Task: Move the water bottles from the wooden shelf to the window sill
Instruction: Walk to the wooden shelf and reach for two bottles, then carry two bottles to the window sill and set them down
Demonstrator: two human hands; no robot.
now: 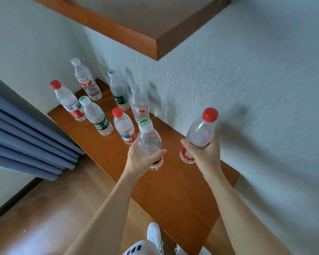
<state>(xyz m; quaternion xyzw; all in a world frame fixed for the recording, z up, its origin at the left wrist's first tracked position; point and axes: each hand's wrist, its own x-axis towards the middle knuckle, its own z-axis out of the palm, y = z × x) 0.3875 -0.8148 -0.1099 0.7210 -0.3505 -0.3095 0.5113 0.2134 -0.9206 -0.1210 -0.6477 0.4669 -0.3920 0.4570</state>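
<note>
A wooden shelf (177, 184) runs along the wall. My left hand (140, 161) is wrapped around a clear bottle with a white-green cap (148, 139), near the shelf's middle. My right hand (203, 153) grips a red-capped bottle with a red label (201, 133), tilted and held just above the shelf by the wall. Several more bottles stand upright farther back: a red-capped one (124, 126) right behind my left hand, a green-label one (96, 115), a red-capped one (68, 100), and others near the corner (86, 80). The window sill is not in view.
A second wooden shelf (155, 46) juts out overhead. Blue curtain folds (26, 137) hang at the left. A wall socket (105, 71) sits in the far corner. Wooden floor (53, 208) lies below, with my white shoe (155, 236) near the bottom.
</note>
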